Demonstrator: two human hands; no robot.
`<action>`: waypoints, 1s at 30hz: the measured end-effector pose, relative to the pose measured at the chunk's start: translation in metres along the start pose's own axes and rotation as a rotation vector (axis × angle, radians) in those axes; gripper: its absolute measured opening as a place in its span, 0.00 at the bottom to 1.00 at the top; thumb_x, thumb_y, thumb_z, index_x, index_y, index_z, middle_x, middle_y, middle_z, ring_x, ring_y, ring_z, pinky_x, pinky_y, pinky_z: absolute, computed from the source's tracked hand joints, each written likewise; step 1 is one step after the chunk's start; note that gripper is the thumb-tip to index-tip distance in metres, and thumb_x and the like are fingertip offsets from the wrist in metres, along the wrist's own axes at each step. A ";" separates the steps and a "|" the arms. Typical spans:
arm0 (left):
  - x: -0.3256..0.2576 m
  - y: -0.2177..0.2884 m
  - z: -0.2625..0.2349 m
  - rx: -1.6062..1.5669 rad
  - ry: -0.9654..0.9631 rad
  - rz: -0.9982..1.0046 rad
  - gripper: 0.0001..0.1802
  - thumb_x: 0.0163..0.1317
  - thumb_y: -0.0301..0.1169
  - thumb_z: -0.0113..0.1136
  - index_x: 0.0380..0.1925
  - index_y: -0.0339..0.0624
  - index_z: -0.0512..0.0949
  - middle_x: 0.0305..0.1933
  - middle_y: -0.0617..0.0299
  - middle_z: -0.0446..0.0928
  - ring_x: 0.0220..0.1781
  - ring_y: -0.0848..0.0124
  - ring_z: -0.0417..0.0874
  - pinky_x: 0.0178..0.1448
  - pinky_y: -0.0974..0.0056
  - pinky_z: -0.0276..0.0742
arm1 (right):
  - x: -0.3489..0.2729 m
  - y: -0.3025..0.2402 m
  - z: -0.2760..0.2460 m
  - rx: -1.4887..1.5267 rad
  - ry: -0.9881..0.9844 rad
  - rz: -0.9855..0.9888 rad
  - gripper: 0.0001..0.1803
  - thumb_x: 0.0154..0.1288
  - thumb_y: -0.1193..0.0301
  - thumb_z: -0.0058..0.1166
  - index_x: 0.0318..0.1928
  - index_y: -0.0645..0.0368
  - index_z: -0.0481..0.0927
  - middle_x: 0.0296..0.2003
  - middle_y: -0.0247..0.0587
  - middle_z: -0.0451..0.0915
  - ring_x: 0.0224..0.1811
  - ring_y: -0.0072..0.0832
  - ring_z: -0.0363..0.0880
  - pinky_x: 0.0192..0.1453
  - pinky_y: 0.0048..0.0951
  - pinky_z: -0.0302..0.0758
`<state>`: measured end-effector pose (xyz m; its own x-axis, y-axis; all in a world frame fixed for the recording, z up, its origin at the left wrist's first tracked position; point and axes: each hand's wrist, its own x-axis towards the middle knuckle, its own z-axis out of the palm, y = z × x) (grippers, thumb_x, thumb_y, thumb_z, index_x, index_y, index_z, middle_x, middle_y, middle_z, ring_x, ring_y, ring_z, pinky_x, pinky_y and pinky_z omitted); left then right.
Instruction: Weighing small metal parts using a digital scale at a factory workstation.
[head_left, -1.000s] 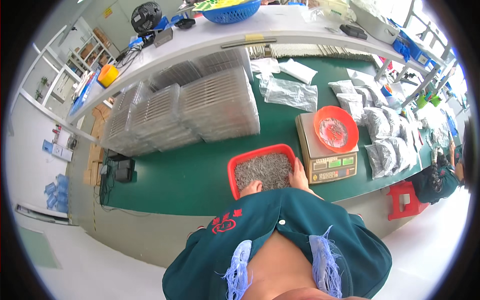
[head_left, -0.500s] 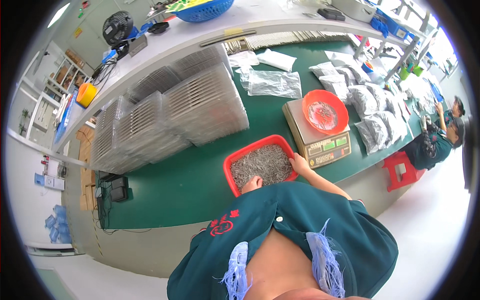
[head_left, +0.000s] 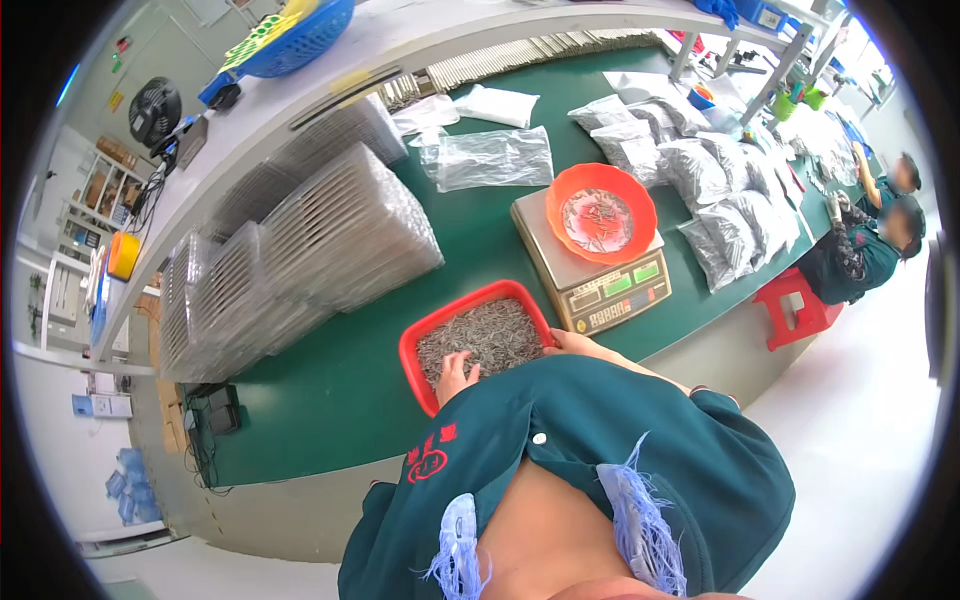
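At the near edge of the long green-topped bench (head_left: 300, 420) sits one red rectangular plastic tray (head_left: 409, 365), filled with small grey metal-looking pieces (head_left: 485, 335) too many to count. Two bare hands are at it: the left hand (head_left: 457, 380) rests among the pieces at the near left, its fingers slightly parted, though whether they pinch anything I cannot tell; the right hand (head_left: 565, 345) has its fingers closed on the right rim.

Just to the right stands one boxy weighing scale (head_left: 610, 305), carrying one round orange-red plastic bowl (head_left: 648, 215) with some pieces inside. Farther right lie roughly ten filled clear plastic bags (head_left: 690, 170), overlapping too much for an exact count. One flat clear plastic bag (head_left: 495, 158) lies beyond the tray; several stacks wrapped in clear plastic (head_left: 350, 215) fill the left.

Above the far side runs one white shelf (head_left: 420, 50), bearing one blue basket (head_left: 300, 45) and one black fan (head_left: 155, 112). At far right, two co-workers (head_left: 870, 255) sit near one red stool (head_left: 795, 315) on the pale floor (head_left: 800, 440).
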<state>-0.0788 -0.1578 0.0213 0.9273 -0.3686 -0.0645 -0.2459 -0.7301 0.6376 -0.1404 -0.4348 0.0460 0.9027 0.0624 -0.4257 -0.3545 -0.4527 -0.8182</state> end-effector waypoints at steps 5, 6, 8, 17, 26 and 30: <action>0.033 0.049 0.005 0.167 -0.124 -0.080 0.23 0.57 0.44 0.60 0.51 0.49 0.69 0.50 0.54 0.70 0.51 0.53 0.76 0.47 0.50 0.74 | -0.017 -0.033 -0.016 -0.261 0.291 -0.374 0.26 0.63 0.63 0.52 0.57 0.65 0.68 0.42 0.54 0.79 0.49 0.48 0.77 0.53 0.38 0.73; 0.037 0.057 0.009 0.158 -0.172 -0.062 0.21 0.56 0.42 0.61 0.48 0.48 0.70 0.47 0.54 0.71 0.50 0.53 0.76 0.47 0.50 0.74 | -0.014 -0.037 -0.018 -0.209 0.246 -0.363 0.28 0.63 0.62 0.53 0.59 0.65 0.67 0.44 0.54 0.79 0.50 0.47 0.77 0.55 0.35 0.73; 0.039 0.068 0.014 0.204 -0.216 0.032 0.21 0.55 0.41 0.62 0.47 0.48 0.71 0.46 0.55 0.73 0.49 0.54 0.76 0.47 0.50 0.74 | 0.000 -0.042 -0.023 0.017 0.012 -0.223 0.28 0.63 0.61 0.53 0.59 0.65 0.67 0.46 0.56 0.78 0.51 0.47 0.76 0.57 0.36 0.72; 0.023 0.064 0.009 0.102 -0.267 -0.046 0.09 0.58 0.36 0.56 0.37 0.47 0.79 0.37 0.56 0.77 0.43 0.55 0.78 0.45 0.55 0.74 | 0.016 -0.041 -0.004 0.115 -0.399 -0.061 0.30 0.67 0.60 0.48 0.62 0.70 0.63 0.54 0.60 0.73 0.59 0.42 0.71 0.62 0.34 0.67; 0.020 0.055 -0.021 -0.040 -0.019 -0.154 0.13 0.60 0.39 0.56 0.40 0.47 0.82 0.38 0.54 0.80 0.40 0.55 0.81 0.44 0.57 0.74 | 0.019 -0.041 -0.005 0.192 -0.413 -0.057 0.28 0.69 0.58 0.47 0.62 0.64 0.65 0.52 0.50 0.76 0.55 0.32 0.74 0.57 0.32 0.72; 0.026 0.060 -0.030 -0.047 -0.001 -0.098 0.13 0.61 0.39 0.56 0.39 0.45 0.82 0.38 0.54 0.80 0.40 0.55 0.81 0.44 0.58 0.75 | 0.020 -0.043 -0.001 0.351 -0.444 -0.027 0.28 0.70 0.57 0.47 0.63 0.62 0.66 0.49 0.43 0.77 0.52 0.29 0.75 0.55 0.29 0.73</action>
<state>-0.0612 -0.1940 0.0804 0.9461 -0.2972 -0.1285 -0.1407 -0.7349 0.6635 -0.1065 -0.4151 0.0733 0.7506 0.4721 -0.4623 -0.4609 -0.1273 -0.8783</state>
